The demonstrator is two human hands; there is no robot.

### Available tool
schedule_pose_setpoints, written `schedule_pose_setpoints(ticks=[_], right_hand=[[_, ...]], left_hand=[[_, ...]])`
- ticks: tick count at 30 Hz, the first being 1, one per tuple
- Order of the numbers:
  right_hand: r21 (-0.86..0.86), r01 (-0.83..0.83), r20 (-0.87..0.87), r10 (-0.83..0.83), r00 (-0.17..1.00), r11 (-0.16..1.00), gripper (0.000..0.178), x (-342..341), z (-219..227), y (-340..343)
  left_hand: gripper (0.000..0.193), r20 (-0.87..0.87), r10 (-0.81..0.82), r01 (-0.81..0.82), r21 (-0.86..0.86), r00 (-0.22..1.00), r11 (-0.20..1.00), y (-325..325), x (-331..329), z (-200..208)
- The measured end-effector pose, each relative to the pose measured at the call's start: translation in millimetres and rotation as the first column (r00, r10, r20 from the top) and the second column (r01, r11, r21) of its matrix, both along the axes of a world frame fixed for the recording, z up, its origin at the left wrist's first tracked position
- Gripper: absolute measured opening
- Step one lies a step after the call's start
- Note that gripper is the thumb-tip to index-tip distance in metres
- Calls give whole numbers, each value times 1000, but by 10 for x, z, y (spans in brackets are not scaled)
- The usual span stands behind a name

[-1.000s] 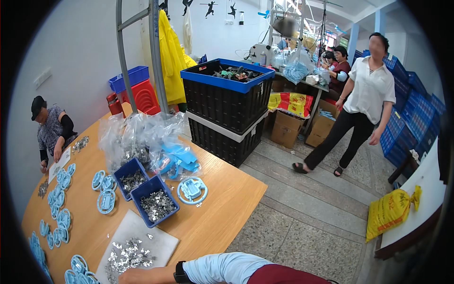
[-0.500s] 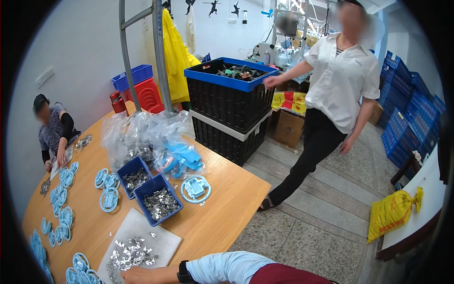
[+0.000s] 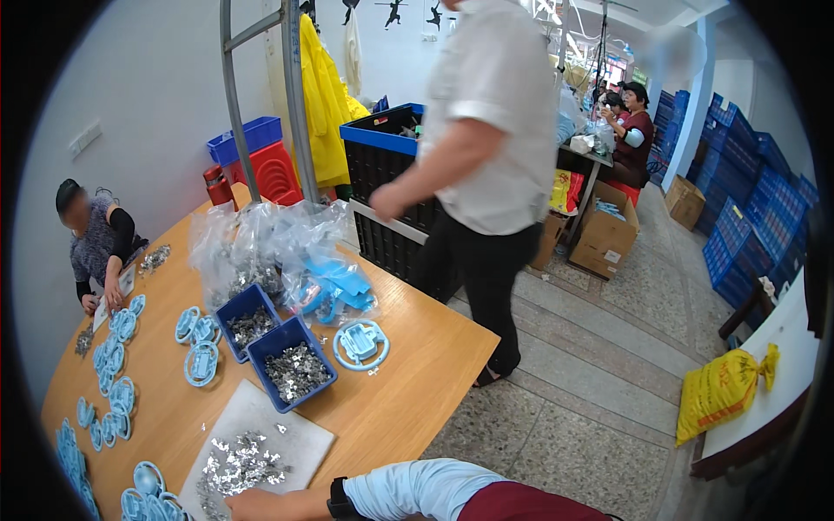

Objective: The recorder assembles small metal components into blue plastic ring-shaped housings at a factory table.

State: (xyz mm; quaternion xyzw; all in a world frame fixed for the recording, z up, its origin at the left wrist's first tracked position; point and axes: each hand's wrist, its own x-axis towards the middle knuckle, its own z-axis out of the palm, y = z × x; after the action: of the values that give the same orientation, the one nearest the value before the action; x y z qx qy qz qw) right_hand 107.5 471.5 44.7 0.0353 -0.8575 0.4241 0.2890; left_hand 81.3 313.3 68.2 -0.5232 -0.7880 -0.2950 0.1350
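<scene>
My right hand (image 3: 254, 504) is at the lower edge of the view, by the heap of small shiny metal pieces (image 3: 248, 460) on a white board (image 3: 308, 434). Its fingertips are hidden, so I cannot tell whether it holds one. My left hand is out of view. Beyond the board stand two dark blue bins (image 3: 300, 401) filled with similar metal pieces. A light blue plastic ring-shaped part (image 3: 361, 345) lies flat to their right. More such blue parts (image 3: 146, 482) lie in a cluster left of the board.
Clear plastic bags (image 3: 261, 234) sit behind the bins. Rows of blue parts (image 3: 106, 358) run along the table's left, near a seated person (image 3: 95, 234). A person in a white shirt (image 3: 495, 130) stands past the table's far edge, beside stacked black crates (image 3: 382, 174). A metal post (image 3: 300, 113) rises behind.
The person in the white shirt has moved left, now hiding part of the black crates and uncovering seated people and cardboard boxes behind. My right hand has barely moved.
</scene>
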Motion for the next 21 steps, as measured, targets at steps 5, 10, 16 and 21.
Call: schedule_pose_setpoints(ticks=[5, 10, 16, 21], right_hand=[[-164, -7, 38, 13, 999, 986, 8, -60, -56, 30], [-227, -12, 97, 35, 995, 974, 10, -15, 24, -2], [-174, 9, 160, 20, 987, 985, 16, 28, 43, -89], [-120, 8, 281, 26, 959, 993, 17, 59, 58, 5]], left_hand=[[53, -1, -22, 22, 20, 1000, 1000, 51, 22, 54], [53, -9, -22, 22, 4, 1000, 1000, 31, 39, 90], [65, 132, 112, -99, -95, 985, 990, 7, 36, 95], [68, 167, 175, -164, -77, 970, 984, 63, 8, 143]])
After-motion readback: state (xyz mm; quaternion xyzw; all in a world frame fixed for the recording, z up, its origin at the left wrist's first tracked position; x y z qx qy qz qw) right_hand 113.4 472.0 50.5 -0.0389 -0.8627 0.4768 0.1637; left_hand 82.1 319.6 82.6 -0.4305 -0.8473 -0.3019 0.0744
